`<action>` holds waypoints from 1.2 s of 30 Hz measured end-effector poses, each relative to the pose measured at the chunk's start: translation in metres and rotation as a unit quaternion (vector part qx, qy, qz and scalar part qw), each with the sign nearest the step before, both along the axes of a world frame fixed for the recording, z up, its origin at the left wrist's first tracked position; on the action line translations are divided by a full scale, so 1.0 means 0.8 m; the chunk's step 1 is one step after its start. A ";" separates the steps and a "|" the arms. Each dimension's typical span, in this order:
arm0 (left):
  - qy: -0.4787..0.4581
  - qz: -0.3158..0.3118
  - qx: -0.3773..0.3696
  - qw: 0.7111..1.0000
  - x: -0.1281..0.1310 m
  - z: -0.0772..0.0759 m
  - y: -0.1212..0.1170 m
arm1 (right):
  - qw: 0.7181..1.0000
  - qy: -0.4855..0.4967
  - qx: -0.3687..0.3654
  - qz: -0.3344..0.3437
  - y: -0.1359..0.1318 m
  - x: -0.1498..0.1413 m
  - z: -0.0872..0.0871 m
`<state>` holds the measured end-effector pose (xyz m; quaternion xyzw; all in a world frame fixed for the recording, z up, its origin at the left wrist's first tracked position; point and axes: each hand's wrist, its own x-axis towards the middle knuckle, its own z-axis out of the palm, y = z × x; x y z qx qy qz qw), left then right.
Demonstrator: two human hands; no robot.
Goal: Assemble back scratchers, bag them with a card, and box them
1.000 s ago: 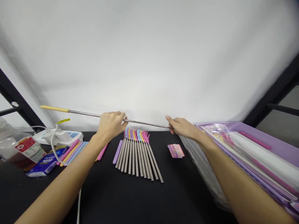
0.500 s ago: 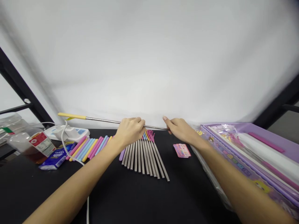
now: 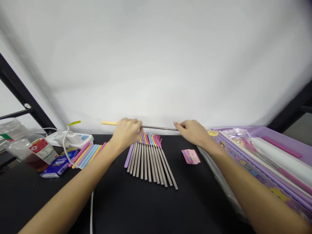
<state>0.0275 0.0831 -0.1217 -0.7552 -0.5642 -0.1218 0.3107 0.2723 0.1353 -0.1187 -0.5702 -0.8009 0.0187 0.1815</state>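
Head view: we look forward and down over a black worktop [image 3: 117,208], with a white backdrop [image 3: 156,65] behind it.

Steel rod: a long, thin steel rod [image 3: 158,128] is lifted clear of the worktop and held level, just above the worktop's far edge, with a yellow sleeve [image 3: 108,123] on its left end.

Left hand: our left hand [image 3: 126,132] is curled over the rod with its fingers closed, a little way in from the yellow sleeve.

Right hand: our right hand [image 3: 192,132] pinches the rod's other end between its fingertips; which fingers bear on it is hard to tell.

Handling: we judge the rod light and stiff, but smooth enough to slip. Its length makes it awkward to hold at one point, so two grips well apart on the bare steel look safest. The sleeve looks soft and is a poorer place to hold.

Below the hands: a fanned row of steel rods [image 3: 148,162] with coloured tips lies on the worktop, a lilac sleeve [image 3: 129,156] just left of it and a pink card pack [image 3: 190,156] to its right.

Rest: pastel sleeves [image 3: 86,156], a blue packet [image 3: 57,170] and a white power strip [image 3: 69,139] lie to the left, with a purple tray [image 3: 280,138] to the right.
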 end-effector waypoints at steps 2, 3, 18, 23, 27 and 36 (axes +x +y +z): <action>-0.010 0.046 -0.011 0.999 -0.009 0.000 0.001 | 1.000 -0.013 -0.001 -0.018 0.001 0.006 0.001; -0.010 0.046 -0.024 0.999 -0.007 -0.001 0.000 | 1.000 -0.015 -0.002 -0.018 -0.001 0.004 0.001; -0.065 -0.010 -0.102 0.993 -0.011 -0.017 0.007 | 0.997 -0.016 -0.056 0.050 0.000 0.026 0.009; -0.091 -0.027 -0.106 0.990 0.009 -0.022 0.001 | 0.996 0.069 -0.023 0.048 -0.005 0.014 0.001; -0.099 -0.068 -0.115 0.986 0.043 -0.030 -0.005 | 0.990 0.101 -0.013 0.094 -0.023 -0.017 -0.001; -0.069 -0.072 -0.078 0.992 0.036 -0.025 0.006 | 0.996 0.047 0.001 0.069 -0.018 -0.025 -0.001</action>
